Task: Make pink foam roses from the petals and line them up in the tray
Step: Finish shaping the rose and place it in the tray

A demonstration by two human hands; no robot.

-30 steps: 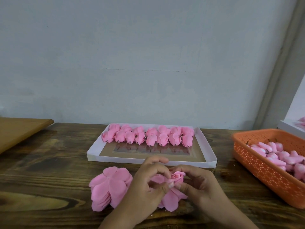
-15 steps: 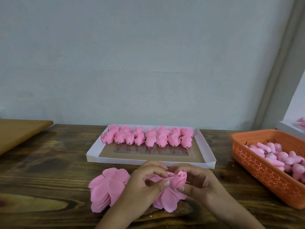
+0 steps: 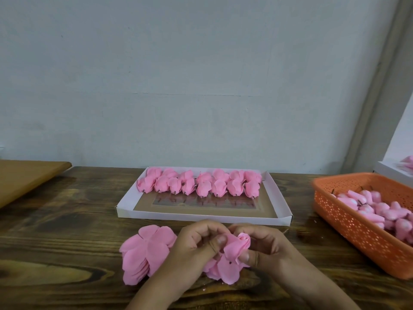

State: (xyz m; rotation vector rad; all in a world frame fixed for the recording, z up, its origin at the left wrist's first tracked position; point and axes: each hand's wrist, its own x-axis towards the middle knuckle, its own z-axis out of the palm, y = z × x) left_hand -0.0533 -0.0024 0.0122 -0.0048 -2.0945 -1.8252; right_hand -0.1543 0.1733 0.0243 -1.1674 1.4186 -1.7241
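While the left hand [image 3: 192,249] and right hand [image 3: 263,249] pinch a half-wrapped rose [image 3: 237,247] at lower centre, spare petals [image 3: 145,253] lie fanned to its left. The foam looks light, soft and easily creased, so grip is best near the base. Finished roses [image 3: 201,183] line the tray [image 3: 201,215] above.

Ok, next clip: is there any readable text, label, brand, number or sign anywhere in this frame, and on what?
None. No writing shows on the white tray, the orange basket, the foam roses, the petal stack, the wooden table, the brown board or the wall.
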